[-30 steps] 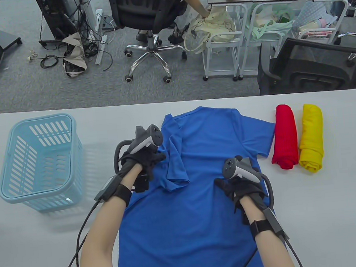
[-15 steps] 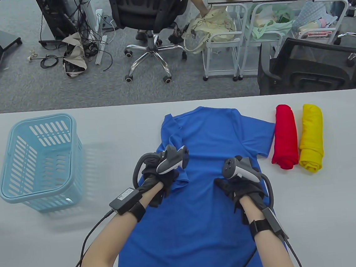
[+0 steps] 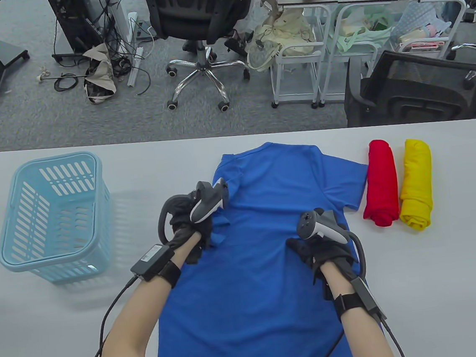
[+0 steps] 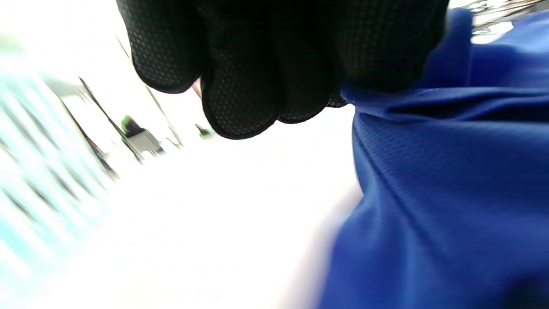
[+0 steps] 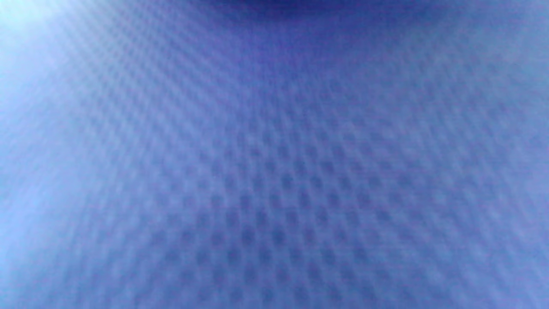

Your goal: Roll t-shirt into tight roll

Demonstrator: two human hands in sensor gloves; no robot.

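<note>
A blue t-shirt (image 3: 266, 209) lies flat on the white table (image 3: 440, 272), collar at the far end and hem toward me. My left hand (image 3: 193, 233) is at the shirt's left shoulder and grips the left sleeve (image 3: 217, 238), which is bunched under it. In the left wrist view its curled fingers (image 4: 240, 86) pinch the blue cloth (image 4: 450, 193) at its edge. My right hand (image 3: 312, 251) rests on the right half of the shirt, palm down. The right wrist view shows only blue fabric (image 5: 274, 171) from very close.
A light blue plastic basket (image 3: 54, 213) stands at the table's left. A red rolled shirt (image 3: 381, 181) and a yellow rolled shirt (image 3: 416, 182) lie side by side to the right of the blue shirt. Office chairs and carts stand beyond the far edge.
My left hand went right onto the sleeve folded over the chest, took hold of it and drew it back left. The right hand has stayed in place.
</note>
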